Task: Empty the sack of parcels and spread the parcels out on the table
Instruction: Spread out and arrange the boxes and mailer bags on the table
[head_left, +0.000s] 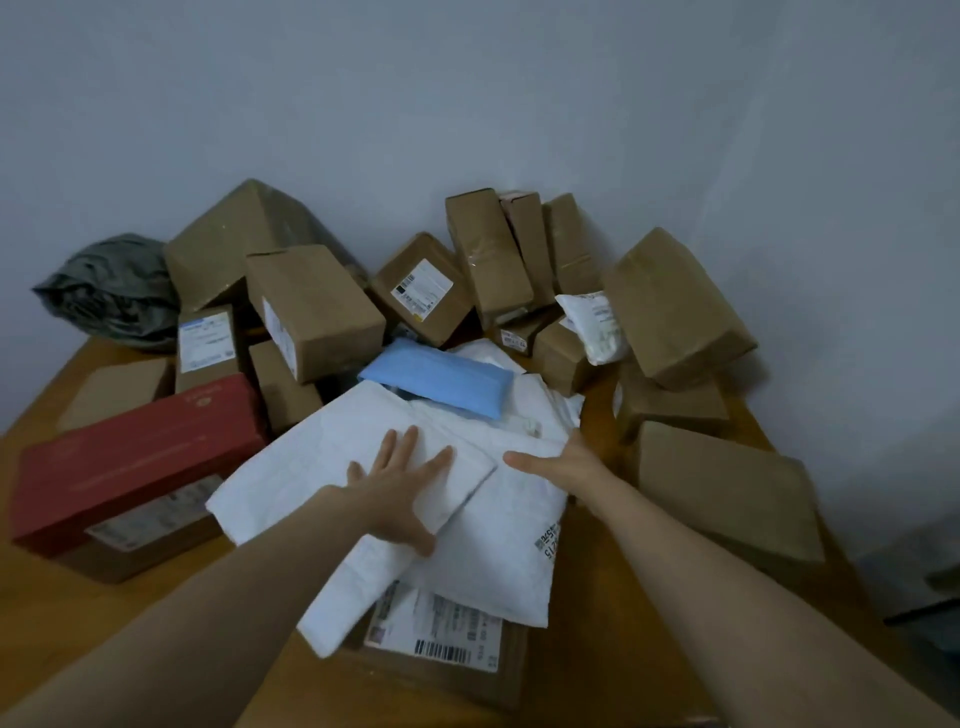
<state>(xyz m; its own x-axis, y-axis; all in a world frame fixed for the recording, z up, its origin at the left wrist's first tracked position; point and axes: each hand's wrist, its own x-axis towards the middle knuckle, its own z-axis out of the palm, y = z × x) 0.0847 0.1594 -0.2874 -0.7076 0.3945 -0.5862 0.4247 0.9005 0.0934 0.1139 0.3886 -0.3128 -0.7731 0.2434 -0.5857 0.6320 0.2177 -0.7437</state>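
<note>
The wooden table (597, 660) carries brown cardboard boxes (311, 306), white mailers (498, 545) and a grey sack (109, 291).

Brown cardboard boxes (311, 306): roughly sixteen. Red box (140, 457): one. Blue pouch (441, 376): one. White mailers (332, 457): at least four. Grey plastic bag (111, 291): one.

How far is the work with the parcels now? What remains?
Done: brown boxes are out on the table. In hand: the left hand lies flat on a folded white bag; the right hand is at the edge of the white mailer, grip unclear. Left: the boxes are heaped against the wall, not spread.
</note>
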